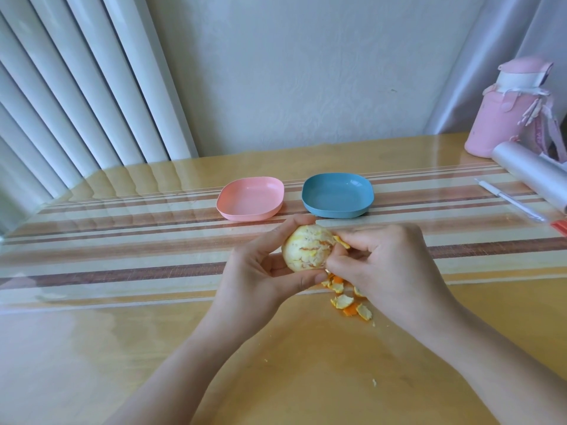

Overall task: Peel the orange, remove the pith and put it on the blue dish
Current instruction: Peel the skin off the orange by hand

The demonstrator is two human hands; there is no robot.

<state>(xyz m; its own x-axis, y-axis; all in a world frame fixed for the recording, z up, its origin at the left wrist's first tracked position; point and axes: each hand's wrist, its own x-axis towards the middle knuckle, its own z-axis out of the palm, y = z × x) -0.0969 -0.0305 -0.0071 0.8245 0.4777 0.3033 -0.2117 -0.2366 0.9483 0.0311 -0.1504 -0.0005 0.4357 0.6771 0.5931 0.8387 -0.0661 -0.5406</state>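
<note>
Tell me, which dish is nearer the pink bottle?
The blue dish: it sits right of the pink dish, toward the pink bottle.

There is one view only, a wide-angle camera worn on the person's head, facing forward and down across the table [122, 332]. It sits close to the work: both forearms come in from the bottom edge, and the left hand [260, 271] and right hand [383, 265] meet round the orange [306, 251] just below the middle of the frame, nearest the lens. Beyond them the pink dish [250, 197] and blue dish [337, 194] lie side by side at mid-depth, and the far wall [306, 72] fills the top. Toward the sides things slant outward: the white ribbed panel [76, 87] at left, the pink bottle [509, 111] at right
</note>
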